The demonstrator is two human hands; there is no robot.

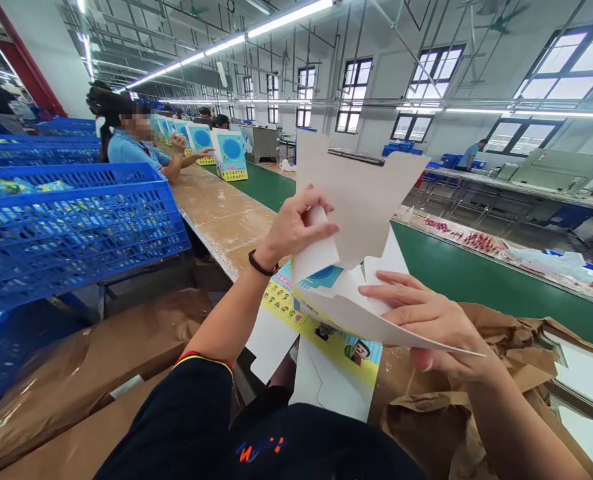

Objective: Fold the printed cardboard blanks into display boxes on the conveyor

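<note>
In front of my chest is a partly folded cardboard display box [361, 200], its plain white inner panels and flaps standing at several angles. The outside is printed yellow and light blue, with small cartoon figures and a barcode. My left hand [296, 230] is closed on a folded white flap, fingers curled behind it and thumb in front. Lower on the right, my right hand [426, 317] grips another flap, fingers flat on its white upper face and thumb underneath. More printed and white panels hang down toward my lap.
A green conveyor belt [441, 267] runs beyond the brown table [226, 213]. Finished printed boxes [231, 157] stand along it, near a co-worker [134, 143]. Blue crates [76, 227] and brown wrapped packs [106, 367] lie left. Torn brown paper [436, 420] and stacked white card [586, 380] lie right.
</note>
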